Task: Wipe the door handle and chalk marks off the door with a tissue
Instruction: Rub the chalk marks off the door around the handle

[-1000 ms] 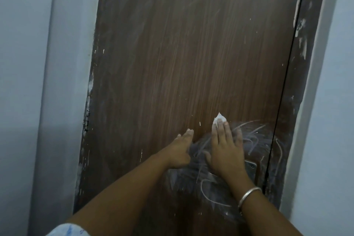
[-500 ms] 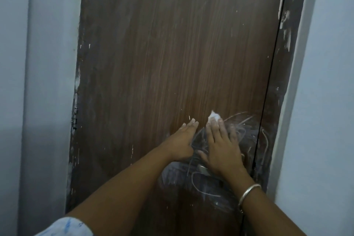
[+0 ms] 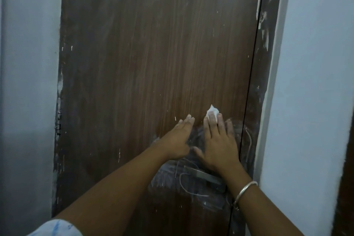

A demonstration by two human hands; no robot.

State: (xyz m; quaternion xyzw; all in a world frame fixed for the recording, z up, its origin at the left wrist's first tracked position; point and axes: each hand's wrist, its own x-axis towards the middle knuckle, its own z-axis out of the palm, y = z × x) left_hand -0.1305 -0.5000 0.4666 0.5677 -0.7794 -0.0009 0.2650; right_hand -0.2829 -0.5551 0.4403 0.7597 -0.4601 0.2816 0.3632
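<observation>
Chalk marks (image 3: 183, 184), white loops and smears scrawled low on a brown wood-grain door (image 3: 153, 53) near its latch edge, surround both hands of a person standing square to the panel. The right hand (image 3: 218, 143) lies flat on the wood, fingers straight and slightly spread. It presses a small crumpled white tissue (image 3: 212, 111) against the door beneath the index and middle fingertips. The wad pokes out just above those fingertips, at the upper edge of the scribbled patch.

The left hand (image 3: 180, 138) is laid against the wood just beside the right one, fingers extended and close together, with nothing in it. The two thumbs point toward each other, near but apart.

Below the right wrist, a flat grey metal door handle (image 3: 206, 175) runs slantwise across the chalked area, partly covered by the forearm (its far end cannot be made out). A thin silver bangle (image 3: 245, 190) circles the right wrist.

Some chalk lines stray past the thin gap at the door's edge onto the dark brown door frame (image 3: 268, 63), which also carries pale scuffs higher up. Small white flecks dot the panel.

Pale blue-grey walls (image 3: 316, 63) flank the doorway on both sides. A white sleeve with blue print (image 3: 55, 229) shows at the bottom left corner, on the left arm.
</observation>
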